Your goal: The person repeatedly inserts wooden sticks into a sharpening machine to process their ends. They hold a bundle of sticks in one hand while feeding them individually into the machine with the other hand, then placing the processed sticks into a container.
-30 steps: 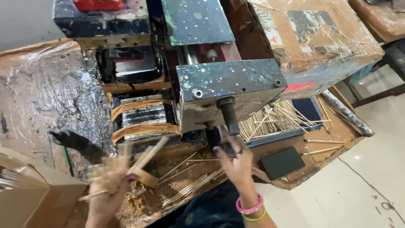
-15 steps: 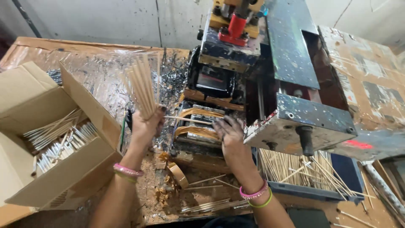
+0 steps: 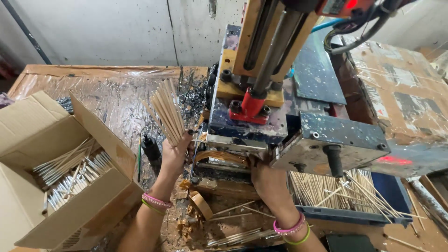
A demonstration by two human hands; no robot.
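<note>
The left hand (image 3: 175,156) is gripping a fanned bundle of thin wooden sticks (image 3: 165,112) by its lower end; light and brittle, they are best held there. The right hand (image 3: 266,179) is reaching under the press machine (image 3: 247,116), its grip apparently hidden.

a fanned bundle of thin, pale wooden sticks (image 3: 165,112) stands nearly upright, tips up, lower ends gripped just left of the paint-spattered press.
</note>
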